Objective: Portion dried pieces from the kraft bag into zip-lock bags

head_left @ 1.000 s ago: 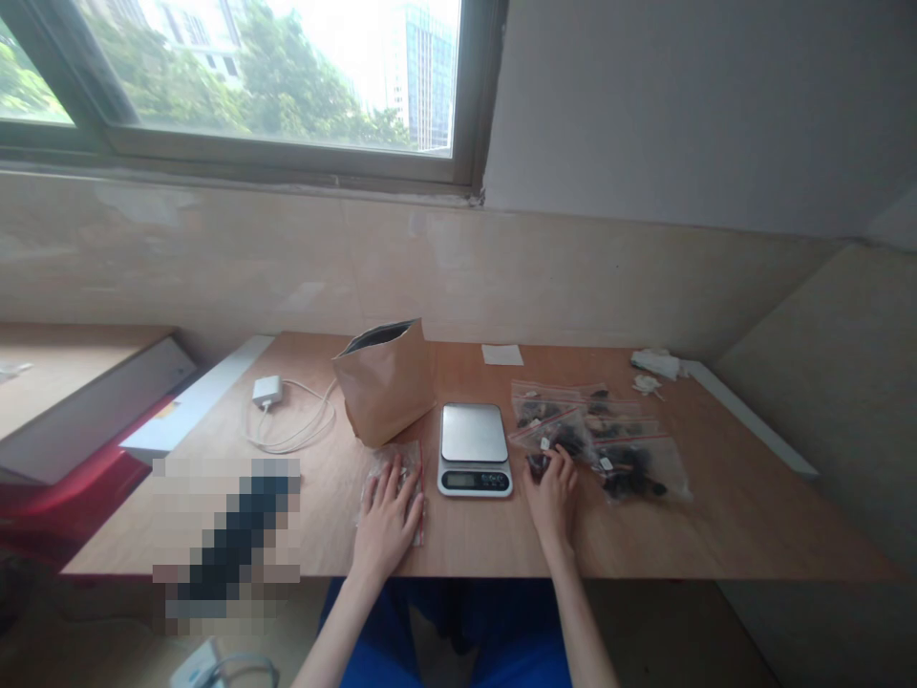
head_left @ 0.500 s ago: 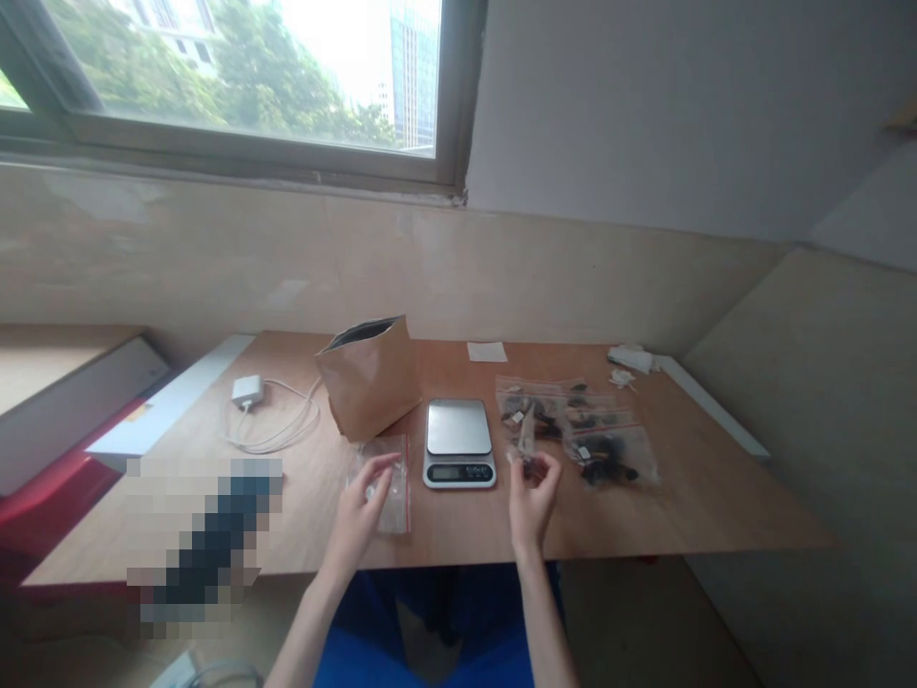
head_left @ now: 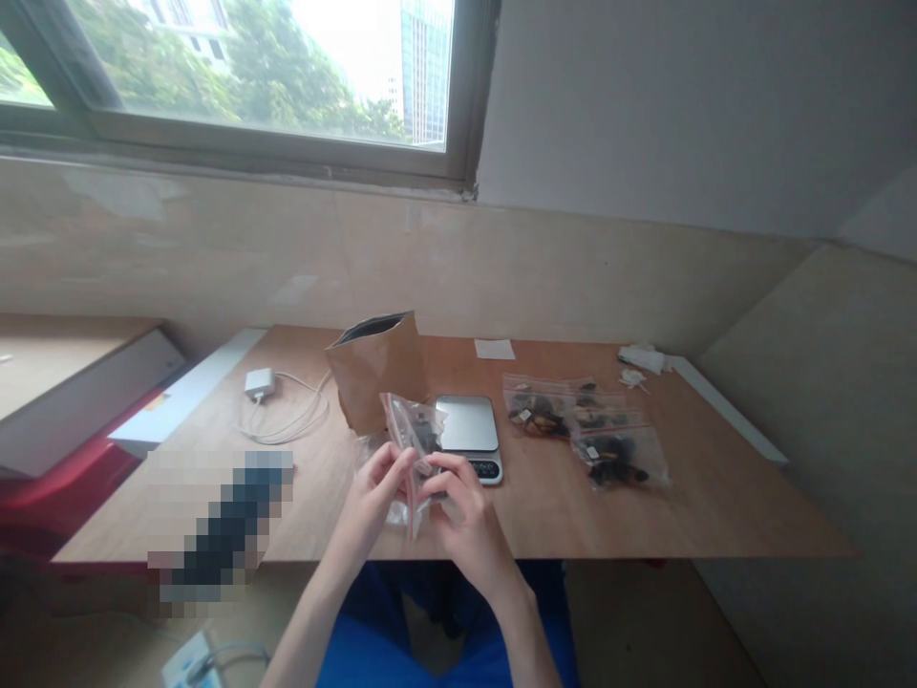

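My left hand (head_left: pixel 373 489) pinches the red-striped edge of a clear zip bag (head_left: pixel 414 420), held up in front of the kitchen scale (head_left: pixel 467 422). On the bag's other side, the bent fingers of my right hand (head_left: pixel 469 511) grip the plastic. Something greyish shows through it, too blurred to name. Beneath my left hand, more clear plastic (head_left: pixel 367 447) lies on the table. The bag and my right hand cover the scale's left edge and part of its display. Just behind stands a brown paper pouch (head_left: pixel 378 375) with its top open.
Several clear zip bags (head_left: pixel 608 451) with dark items lie right of the scale on the wooden table (head_left: pixel 716 511). A white charger (head_left: pixel 259 383) with a coiled cable is at the left. White paper (head_left: pixel 494 350) and crumpled white material (head_left: pixel 641 358) lie along the back.
My right hand has come left from beside the filled bags to meet my left hand. The zip bag that lay flat appears lifted between both hands. The view has shifted slightly.
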The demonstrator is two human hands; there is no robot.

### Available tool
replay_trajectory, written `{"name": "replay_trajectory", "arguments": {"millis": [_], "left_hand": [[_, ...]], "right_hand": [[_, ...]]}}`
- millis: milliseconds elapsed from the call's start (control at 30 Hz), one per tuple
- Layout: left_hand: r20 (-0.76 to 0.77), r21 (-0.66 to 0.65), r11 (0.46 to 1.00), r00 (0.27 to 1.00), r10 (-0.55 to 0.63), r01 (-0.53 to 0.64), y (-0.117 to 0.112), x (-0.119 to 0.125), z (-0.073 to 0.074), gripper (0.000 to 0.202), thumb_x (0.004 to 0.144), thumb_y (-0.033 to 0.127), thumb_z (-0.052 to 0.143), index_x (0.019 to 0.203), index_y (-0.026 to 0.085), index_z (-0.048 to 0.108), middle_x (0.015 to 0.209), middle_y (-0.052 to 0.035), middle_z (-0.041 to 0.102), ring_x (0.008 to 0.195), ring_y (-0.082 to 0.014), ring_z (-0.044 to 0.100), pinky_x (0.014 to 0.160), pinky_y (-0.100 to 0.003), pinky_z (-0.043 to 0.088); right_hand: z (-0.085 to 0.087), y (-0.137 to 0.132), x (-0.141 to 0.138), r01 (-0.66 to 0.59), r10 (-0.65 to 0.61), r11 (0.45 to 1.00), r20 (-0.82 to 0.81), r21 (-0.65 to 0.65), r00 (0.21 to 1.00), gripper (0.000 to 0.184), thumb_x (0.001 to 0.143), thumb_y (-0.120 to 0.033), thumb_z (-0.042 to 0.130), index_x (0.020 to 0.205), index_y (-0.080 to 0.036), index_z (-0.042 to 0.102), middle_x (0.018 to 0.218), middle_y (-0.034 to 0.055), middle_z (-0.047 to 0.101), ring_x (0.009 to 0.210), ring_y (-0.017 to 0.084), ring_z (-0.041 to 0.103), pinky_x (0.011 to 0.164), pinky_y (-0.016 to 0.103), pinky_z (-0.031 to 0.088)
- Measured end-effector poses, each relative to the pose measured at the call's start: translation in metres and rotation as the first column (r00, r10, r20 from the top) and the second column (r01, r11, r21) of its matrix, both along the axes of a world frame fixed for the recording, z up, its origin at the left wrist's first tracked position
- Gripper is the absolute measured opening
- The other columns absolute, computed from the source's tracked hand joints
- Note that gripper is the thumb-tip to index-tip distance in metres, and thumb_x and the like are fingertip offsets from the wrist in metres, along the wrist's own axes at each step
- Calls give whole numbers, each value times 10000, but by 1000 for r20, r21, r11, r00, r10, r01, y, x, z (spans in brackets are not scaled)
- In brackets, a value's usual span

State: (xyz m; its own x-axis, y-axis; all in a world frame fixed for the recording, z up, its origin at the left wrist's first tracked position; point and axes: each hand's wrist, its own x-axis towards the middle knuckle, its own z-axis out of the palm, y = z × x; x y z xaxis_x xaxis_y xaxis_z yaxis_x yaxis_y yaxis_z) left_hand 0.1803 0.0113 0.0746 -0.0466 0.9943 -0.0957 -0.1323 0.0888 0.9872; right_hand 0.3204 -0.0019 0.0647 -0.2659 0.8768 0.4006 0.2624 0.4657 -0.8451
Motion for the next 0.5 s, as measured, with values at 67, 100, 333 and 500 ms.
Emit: {"name": "replay_trajectory", "arguments": {"millis": [67, 100, 333, 500], "left_hand": [[-38, -10, 999, 998, 46, -47, -1, -1, -4, 313, 737, 479, 599, 702, 176, 529, 616, 43, 489, 585, -103, 481, 550, -186, 403], [-54, -1, 997, 995, 80, -80, -1, -2, -6, 302, 745, 478, 588, 729, 180, 540, 648, 37, 502, 617, -110, 494, 572, -188, 412], [-128, 69, 985, 978, 167, -159, -2, -6, -7, 295, 754, 485, 554, 681, 200, 532, 598, 42, 488, 562, -112, 475, 540, -192, 406], [-209, 89, 983, 962, 175, -160, -5, -9, -8, 273, 725, 469, 589, 679, 201, 566, 630, 16, 555, 659, -151, 540, 573, -209, 433]], "right_hand": [[6, -2, 2, -43, 46, 996, 31, -75, 998, 256, 770, -22, 458, 842, -233, 585, 1139, 40, 533, 1132, 164, 518, 985, 328, 404], [9, -4, 3, -63, 70, 992, 55, -112, 996, 228, 774, -50, 489, 868, -236, 579, 1163, 39, 522, 1157, 172, 499, 994, 334, 392], [29, -7, 4, -109, 135, 985, 200, -135, 970, 192, 792, -132, 491, 957, -225, 518, 1051, 35, 536, 1067, 198, 473, 962, 378, 353], [26, -4, -11, -103, 127, 963, 80, -251, 989, 184, 912, -228, 307, 837, -217, 475, 840, 4, 534, 829, 153, 521, 796, 287, 404]]}}
